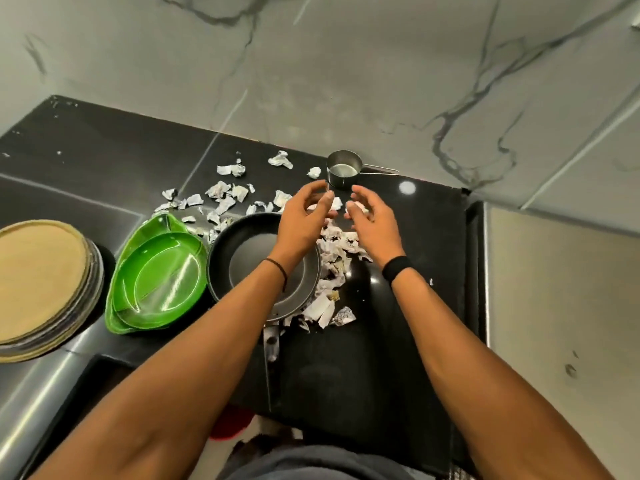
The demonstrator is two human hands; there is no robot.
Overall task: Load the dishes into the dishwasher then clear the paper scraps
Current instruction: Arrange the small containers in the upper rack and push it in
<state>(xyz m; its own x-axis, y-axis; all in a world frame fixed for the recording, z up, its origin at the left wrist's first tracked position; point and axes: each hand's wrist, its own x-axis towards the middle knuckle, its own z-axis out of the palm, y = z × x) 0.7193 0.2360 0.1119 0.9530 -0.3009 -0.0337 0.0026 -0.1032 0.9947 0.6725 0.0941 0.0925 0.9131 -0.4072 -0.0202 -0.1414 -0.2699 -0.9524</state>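
A small steel measuring cup [343, 171] with a wire handle stands near the back of the black counter [398, 306]. My left hand [304, 216] and my right hand [372, 216] hover just in front of it, fingers loosely curved, holding nothing. Torn paper scraps [334, 251] lie scattered below and between my hands, and more scraps [225, 192] spread to the left. A black frying pan [249, 261] sits under my left wrist, its handle pointing toward me. Green plastic dishes [159, 271] are nested left of the pan.
A stack of tan and grey plates [41, 282] stands at the far left. A marble wall [311, 64] rises behind the counter. The counter's right edge [474, 271] drops to a beige side panel. A steel sink rim [41, 393] lies at lower left.
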